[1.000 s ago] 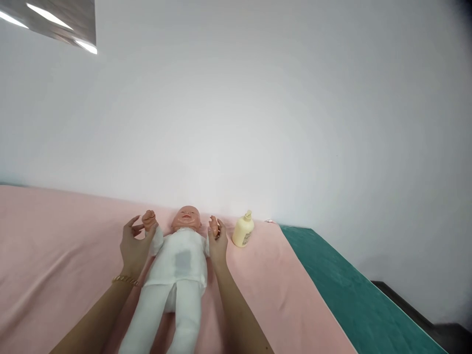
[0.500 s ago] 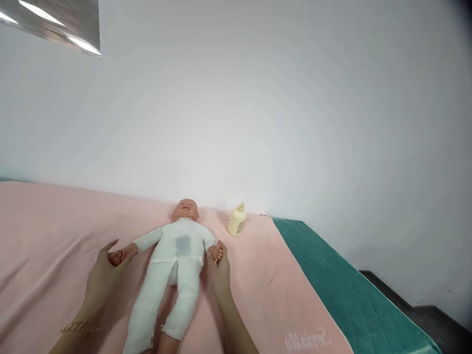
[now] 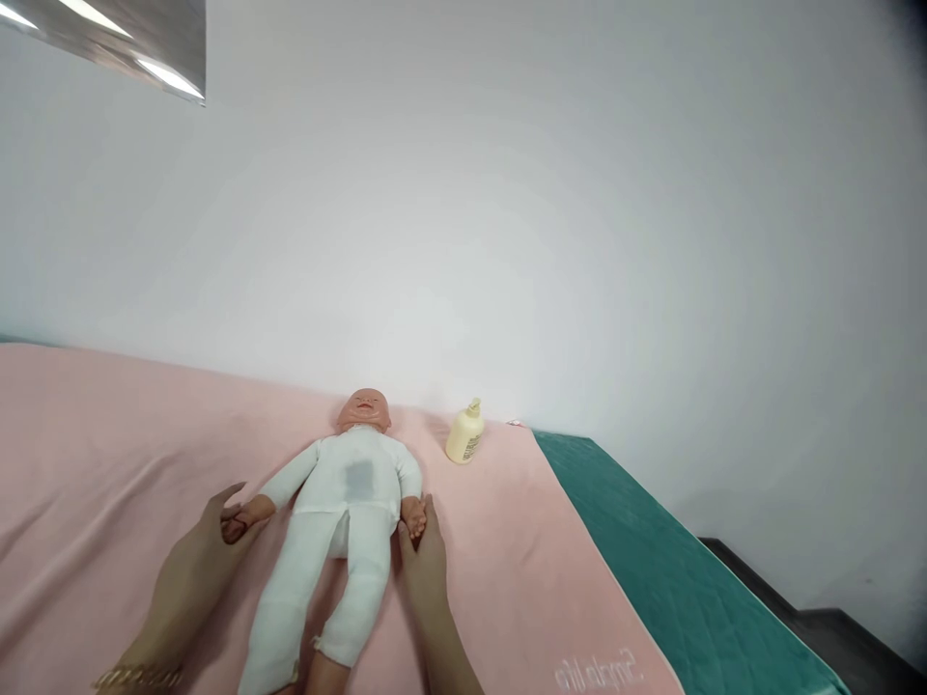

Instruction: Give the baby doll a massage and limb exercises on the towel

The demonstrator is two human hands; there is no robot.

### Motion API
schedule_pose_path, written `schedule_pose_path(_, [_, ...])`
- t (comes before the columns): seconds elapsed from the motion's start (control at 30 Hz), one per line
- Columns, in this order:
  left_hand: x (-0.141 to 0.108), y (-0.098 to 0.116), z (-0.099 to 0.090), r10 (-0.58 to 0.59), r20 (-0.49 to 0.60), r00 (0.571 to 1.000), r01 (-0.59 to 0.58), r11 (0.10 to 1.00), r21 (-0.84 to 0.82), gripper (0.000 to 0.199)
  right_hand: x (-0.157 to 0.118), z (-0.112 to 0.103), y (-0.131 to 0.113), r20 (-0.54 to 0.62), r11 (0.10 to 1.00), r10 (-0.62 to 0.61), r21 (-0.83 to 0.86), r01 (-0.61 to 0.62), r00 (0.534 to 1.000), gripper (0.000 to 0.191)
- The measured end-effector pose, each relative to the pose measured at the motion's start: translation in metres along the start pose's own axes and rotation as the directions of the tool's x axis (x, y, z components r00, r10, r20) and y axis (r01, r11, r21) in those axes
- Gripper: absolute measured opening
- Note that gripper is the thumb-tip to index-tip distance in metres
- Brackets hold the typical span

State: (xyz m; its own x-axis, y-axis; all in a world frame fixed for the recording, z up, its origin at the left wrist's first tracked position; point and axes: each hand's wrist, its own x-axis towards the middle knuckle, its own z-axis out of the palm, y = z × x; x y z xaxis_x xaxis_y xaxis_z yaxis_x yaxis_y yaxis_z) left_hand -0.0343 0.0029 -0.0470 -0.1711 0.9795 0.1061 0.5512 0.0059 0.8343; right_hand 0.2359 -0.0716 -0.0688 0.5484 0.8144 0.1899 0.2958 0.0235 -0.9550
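A baby doll in white cloth lies face up on a pink sheet, arms spread and a grey patch on its chest. My left hand, with a gold bracelet at the wrist, is closed round the doll's hand on the left side. On the other side, my right hand holds the doll's other hand between thumb and fingers. The doll's feet run out of view at the bottom.
A pale yellow pump bottle stands right of the doll's head, near the white wall. Green quilted cover shows beyond the sheet's right edge. Something dark sits at the lower right, and a shiny panel hangs upper left.
Both my hands have moved slightly toward me, drawing the doll's hands down with them. The doll's body stays in place, and the view has shifted a little.
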Motion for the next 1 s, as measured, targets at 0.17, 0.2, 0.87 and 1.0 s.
schedule_pose_path(0.17, [-0.001,0.02,-0.012,-0.079,-0.047,0.996,0.078,0.997,-0.018,0.071,0.009,-0.001,-0.009,0.052,0.998,0.039,0.047,-0.041,0.998,0.079])
schedule_pose_path(0.2, [0.002,0.023,-0.013,-0.083,-0.072,0.994,0.081,0.996,-0.036,0.073,0.013,-0.002,-0.012,0.061,0.998,0.029,0.062,-0.033,0.998,0.076])
schedule_pose_path(0.87, [0.129,0.072,0.057,-0.184,-0.073,0.98,0.114,0.825,-0.554,0.074,0.182,0.046,-0.019,-0.003,0.937,-0.082,0.34,0.078,0.997,0.058])
schedule_pose_path(1.0, [0.163,0.06,0.076,-0.14,0.066,0.988,0.154,0.883,-0.444,0.06,0.198,0.053,-0.02,0.032,0.954,-0.027,0.3,0.016,0.999,0.035])
